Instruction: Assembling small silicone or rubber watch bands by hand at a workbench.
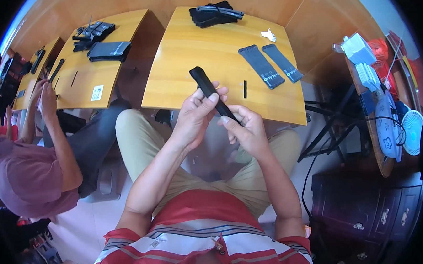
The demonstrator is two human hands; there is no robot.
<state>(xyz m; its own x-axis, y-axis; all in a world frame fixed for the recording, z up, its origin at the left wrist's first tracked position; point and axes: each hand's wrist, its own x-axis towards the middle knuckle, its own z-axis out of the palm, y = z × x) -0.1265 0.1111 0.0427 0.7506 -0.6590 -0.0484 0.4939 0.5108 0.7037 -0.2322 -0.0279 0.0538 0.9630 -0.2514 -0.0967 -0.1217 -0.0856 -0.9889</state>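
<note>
Above the near edge of the yellow table, a narrow black strip (pixel 204 83), apparently folded cloth, slants between my two hands. My left hand (pixel 197 109) grips its middle, thumb pressed along the top. The upper end of the strip sticks out past my fingers. My right hand (pixel 248 126) pinches the lower end between thumb and fingers. Just beyond my right hand, a short thin black strip (pixel 245 89) lies on the table. Two flat dark grey pieces with pale print, a wider one (pixel 261 66) and a narrower one (pixel 283 63), lie farther right.
A black cloth bundle (pixel 214 16) and a crumpled white scrap (pixel 268 35) lie at the table's (pixel 177 58) far side. Left, a co-worker (pixel 37 175) handles a black strip at another table (pixel 130 37). Right stand a cluttered shelf with a small fan (pixel 412 132) and a dark cabinet (pixel 351 201).
</note>
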